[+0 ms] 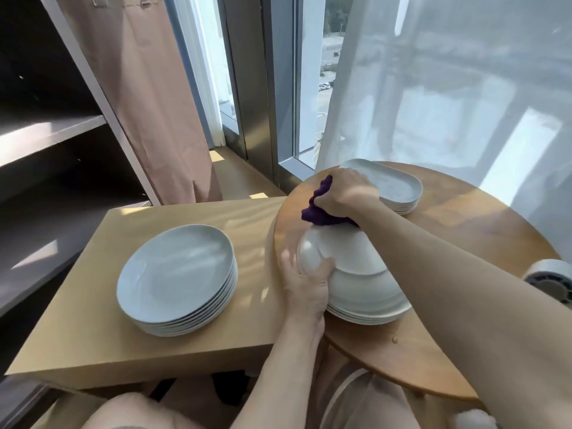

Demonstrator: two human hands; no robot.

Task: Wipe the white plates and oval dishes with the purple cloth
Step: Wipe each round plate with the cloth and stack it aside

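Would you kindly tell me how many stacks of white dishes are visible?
3. Round white plates on the rectangular pale wooden table; white oval dishes at the round wooden table's far side; a third stack at the left hand. Others may be hidden.

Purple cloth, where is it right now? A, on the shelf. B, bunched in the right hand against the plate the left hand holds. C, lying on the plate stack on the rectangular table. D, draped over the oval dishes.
B: the right hand grips the purple cloth at the far edge of the tilted plate, which the left hand holds by its rim.
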